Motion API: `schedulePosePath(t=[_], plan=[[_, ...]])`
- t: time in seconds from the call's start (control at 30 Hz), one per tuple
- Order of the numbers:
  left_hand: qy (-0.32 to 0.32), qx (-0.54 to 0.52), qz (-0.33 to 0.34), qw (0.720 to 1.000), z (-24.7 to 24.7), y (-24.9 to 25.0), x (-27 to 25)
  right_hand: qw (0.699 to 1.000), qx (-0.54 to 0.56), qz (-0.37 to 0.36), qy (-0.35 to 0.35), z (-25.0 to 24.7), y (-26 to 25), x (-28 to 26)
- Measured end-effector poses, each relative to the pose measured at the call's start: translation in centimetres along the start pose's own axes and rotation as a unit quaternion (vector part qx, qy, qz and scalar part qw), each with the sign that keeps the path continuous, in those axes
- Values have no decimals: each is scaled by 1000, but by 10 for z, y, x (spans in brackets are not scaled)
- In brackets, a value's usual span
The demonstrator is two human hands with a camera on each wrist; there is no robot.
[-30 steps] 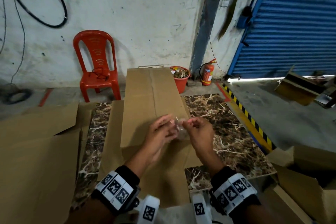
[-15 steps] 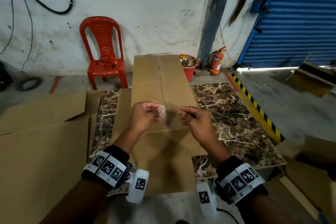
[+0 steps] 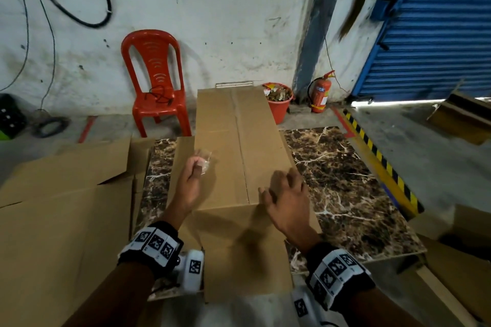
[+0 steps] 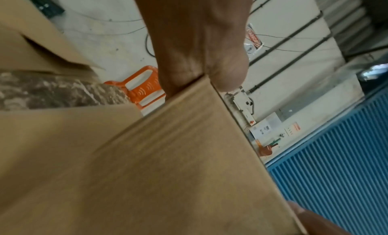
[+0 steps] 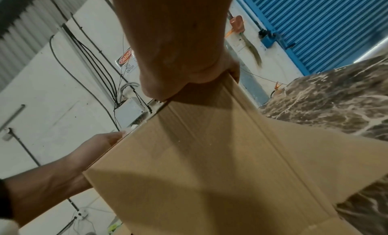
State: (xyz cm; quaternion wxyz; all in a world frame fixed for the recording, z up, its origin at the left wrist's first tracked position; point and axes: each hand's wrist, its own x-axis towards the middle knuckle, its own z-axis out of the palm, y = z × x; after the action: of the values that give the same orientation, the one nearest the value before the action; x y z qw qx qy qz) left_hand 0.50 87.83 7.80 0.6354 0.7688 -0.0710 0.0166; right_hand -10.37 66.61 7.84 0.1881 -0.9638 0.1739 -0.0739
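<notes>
A long brown cardboard box [image 3: 239, 141] lies lengthwise on the marble-patterned table [image 3: 345, 180], its centre seam running away from me. My left hand [image 3: 198, 164] hovers over the box's left side and pinches a crumpled clear scrap of tape or film [image 3: 206, 159]. My right hand [image 3: 281, 188], blurred, lies with spread fingers on the box top near its right edge. In the left wrist view only the palm of the left hand [image 4: 199, 47] and the box [image 4: 168, 163] show. In the right wrist view the right hand [image 5: 184, 56] is over the box [image 5: 210, 155].
Flattened cardboard [image 3: 53, 220] covers the left side, and open boxes [image 3: 465, 268] stand at the right. Behind the table are a red plastic chair [image 3: 156, 82], an orange bucket [image 3: 279, 103], a fire extinguisher [image 3: 320, 93] and a blue roller shutter [image 3: 438, 34].
The hands, close together a second ago, have parted. The left one carried the clear scrap to the left; the right one let go and dropped onto the box top.
</notes>
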Motion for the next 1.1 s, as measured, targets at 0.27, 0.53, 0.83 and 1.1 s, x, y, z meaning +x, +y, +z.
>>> schedulePosePath(t=[0.27, 0.53, 0.83, 1.1], plan=[[-6, -26, 4, 1000, 104, -8, -59, 995, 23, -56, -75, -51, 94, 59], [-36, -110, -19, 993, 179, 39, -87, 997, -42, -50, -50, -88, 110, 91], [88, 153, 8, 984, 116, 69, 6, 980, -75, -89, -164, -50, 54, 62], [-7, 315, 132, 940, 65, 51, 137, 974, -168, -105, -110, -31, 52, 52]])
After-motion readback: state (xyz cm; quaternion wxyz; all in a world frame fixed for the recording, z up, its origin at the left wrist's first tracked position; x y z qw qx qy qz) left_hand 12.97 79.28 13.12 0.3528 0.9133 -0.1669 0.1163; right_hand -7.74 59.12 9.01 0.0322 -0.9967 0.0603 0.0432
